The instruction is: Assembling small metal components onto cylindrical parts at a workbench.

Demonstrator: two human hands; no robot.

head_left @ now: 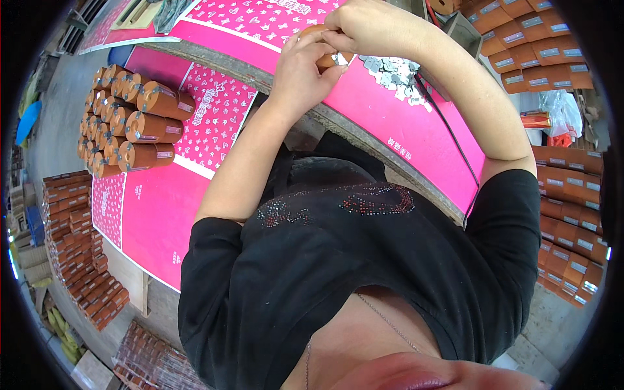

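Note:
An orange-brown cylinder (324, 63) is at the top of the head view, over the pink-covered bench. My left hand (300, 73) is closed round it, with the thumb beside a small silver label (340, 58) on its side. Bent over the cylinder's far part, my right hand (374, 27) has its fingers curled in against it. Both hands cover much of the cylinder. Just right of the hands lies a loose heap of small silver-grey labels (395, 77).
Labelled cylinders (156, 101) stand stacked on a pink sheet (149, 221) at left. More stacks rise at right (565, 195) and on the floor at lower left (78, 247). A black cord (448, 133) crosses the bench (416, 143). Cloth (170, 16) lies at the far left.

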